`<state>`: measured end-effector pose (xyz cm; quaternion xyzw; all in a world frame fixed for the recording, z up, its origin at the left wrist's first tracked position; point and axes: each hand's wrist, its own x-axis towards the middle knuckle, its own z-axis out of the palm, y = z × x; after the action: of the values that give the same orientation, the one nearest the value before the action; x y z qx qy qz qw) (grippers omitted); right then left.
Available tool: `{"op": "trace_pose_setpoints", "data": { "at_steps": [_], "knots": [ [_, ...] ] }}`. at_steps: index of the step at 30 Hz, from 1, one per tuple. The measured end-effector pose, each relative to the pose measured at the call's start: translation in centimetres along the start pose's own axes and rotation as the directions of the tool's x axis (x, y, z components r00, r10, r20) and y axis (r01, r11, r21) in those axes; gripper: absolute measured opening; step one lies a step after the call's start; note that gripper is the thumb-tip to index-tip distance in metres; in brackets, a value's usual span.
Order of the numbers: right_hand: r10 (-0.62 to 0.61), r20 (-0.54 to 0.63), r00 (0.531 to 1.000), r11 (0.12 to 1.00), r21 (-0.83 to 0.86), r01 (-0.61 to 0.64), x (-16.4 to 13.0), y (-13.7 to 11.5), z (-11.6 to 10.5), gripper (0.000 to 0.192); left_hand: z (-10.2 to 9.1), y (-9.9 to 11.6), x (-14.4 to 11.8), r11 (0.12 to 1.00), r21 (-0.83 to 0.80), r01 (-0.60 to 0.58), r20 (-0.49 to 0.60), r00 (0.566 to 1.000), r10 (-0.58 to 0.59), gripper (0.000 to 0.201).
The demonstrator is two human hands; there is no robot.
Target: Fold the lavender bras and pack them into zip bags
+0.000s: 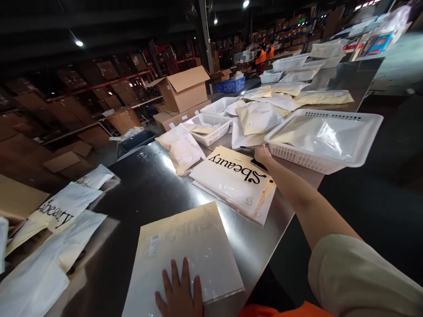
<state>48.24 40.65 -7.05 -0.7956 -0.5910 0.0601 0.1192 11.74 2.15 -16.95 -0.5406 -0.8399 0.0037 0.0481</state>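
Note:
My left hand (181, 290) lies flat with fingers spread on a pale, clear-topped packet (198, 251) that has a small barcode label. Farther off, my right hand (262, 154) is closed at the far edge of a stack of packets (231, 180) printed "sbeauty" in black. A thin dark object (247, 148) sticks out to the left of its fingers, and a black piece (259, 165) shows beneath the hand. What the fingers grip is partly hidden, and I cannot make out its kind.
A white perforated basket (366, 141) with packets stands right of my right hand. Smaller white baskets (211, 138) and piled packets (261, 116) lie beyond. More bags (59, 207) lie at left, by an open carton (20, 198). The metal table's edge (280, 237) runs along the right.

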Motion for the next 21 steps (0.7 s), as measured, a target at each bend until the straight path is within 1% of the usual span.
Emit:
{"op": "trace_pose_setpoints", "data": {
  "at_steps": [2, 4, 6, 8, 10, 13, 15, 19, 21],
  "knots": [
    [0.012, -0.037, 0.999, 1.000, -0.024, -0.013, -1.0, 1.9, -0.1, 0.037, 0.5, -0.1, 0.1, 1.000, -0.008, 0.023, 0.007, 1.000, -0.023, 0.052],
    [-0.002, -0.069, 0.998, 0.999, -0.047, -0.001, -2.7, 4.3, -0.1, 0.038, 1.0, -0.2, 0.2, 0.999, -0.021, 0.042, -0.002, 0.999, -0.043, 0.053],
    [-0.003, -0.093, 0.996, 0.997, -0.072, -0.004, -4.6, 6.9, 0.0, 0.039, 1.5, -0.4, 0.3, 0.998, -0.047, 0.034, -0.022, 0.999, -0.035, 0.055],
    [0.007, -0.105, 0.994, 0.995, -0.094, -0.017, -6.3, 9.0, 0.0, 0.039, 2.1, -0.6, 0.4, 0.996, -0.085, 0.021, -0.034, 0.999, -0.024, 0.057],
    [0.010, -0.103, 0.995, 0.994, -0.108, -0.021, -7.5, 10.6, 0.0, 0.036, 2.7, -0.9, 0.6, 0.993, -0.115, 0.028, -0.025, 0.999, -0.031, 0.059],
    [0.005, -0.096, 0.995, 0.992, -0.123, -0.017, -8.2, 11.6, 0.0, 0.029, 3.3, -1.3, 0.8, 0.990, -0.136, 0.048, -0.016, 0.999, -0.051, 0.060],
    [0.011, -0.106, 0.994, 0.990, -0.135, -0.025, -8.3, 11.8, 0.0, 0.027, 3.1, -1.4, 0.7, 0.990, -0.138, 0.030, -0.021, 0.999, -0.033, 0.058],
    [0.016, -0.161, 0.987, 0.987, -0.156, -0.042, -9.4, 11.9, -0.8, 0.033, 1.0, -1.5, 0.2, 0.990, -0.116, -0.082, -0.003, 0.997, 0.082, 0.052],
    [0.007, -0.206, 0.978, 0.986, -0.159, -0.041, -10.4, 11.2, -1.3, 0.032, -0.2, -1.4, 0.0, 0.985, -0.125, -0.116, 0.030, 0.992, 0.120, 0.050]
  ]
}}
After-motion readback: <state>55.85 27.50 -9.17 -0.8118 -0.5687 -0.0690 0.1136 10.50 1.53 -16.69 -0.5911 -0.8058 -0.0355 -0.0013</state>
